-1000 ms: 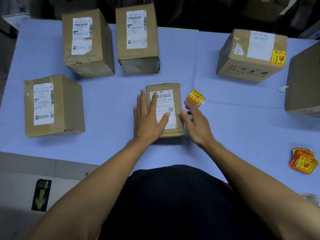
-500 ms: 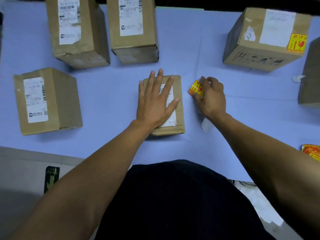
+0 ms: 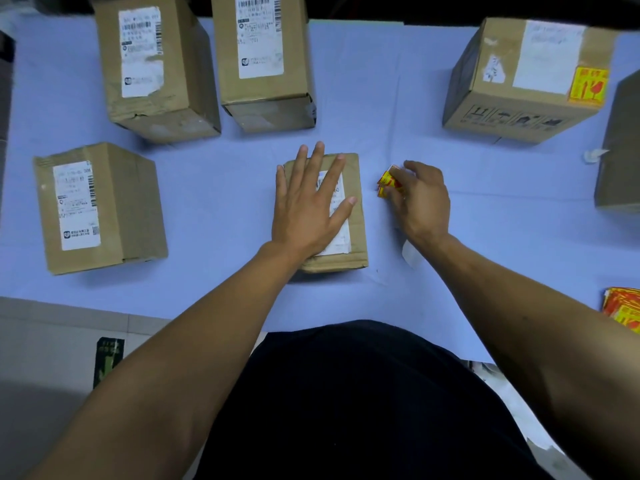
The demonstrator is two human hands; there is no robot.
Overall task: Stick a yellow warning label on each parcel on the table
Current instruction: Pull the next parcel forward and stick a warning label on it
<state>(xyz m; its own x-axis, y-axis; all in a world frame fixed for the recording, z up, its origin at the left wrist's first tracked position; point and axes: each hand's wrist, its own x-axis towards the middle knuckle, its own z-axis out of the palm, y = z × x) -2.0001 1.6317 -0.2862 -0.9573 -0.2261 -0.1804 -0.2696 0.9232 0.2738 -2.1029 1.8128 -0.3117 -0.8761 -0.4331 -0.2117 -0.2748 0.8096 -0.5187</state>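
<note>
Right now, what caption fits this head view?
Left hand steadies a small parcel while right hand picks up yellow labels.

The bench (image 3: 415, 98) is covered in pale lavender-blue. Every parcel on it is brown cardboard. The middle parcel (image 3: 356, 216) carries a white slip printed with black barcode lines. The three parcels toward the left edge, one near (image 3: 131, 209) and two at the far edge (image 3: 187, 81) (image 3: 298, 64), bear white slips with black print too. The parcel by the far right corner (image 3: 519, 95) has a plain white slip, black handling symbols along its side, and a yellow label (image 3: 588, 86) with red markings. The small stack of labels (image 3: 388, 181) beside the middle parcel is yellow with red. A pile of labels (image 3: 623, 306) at the right edge is orange-red and yellow.
</note>
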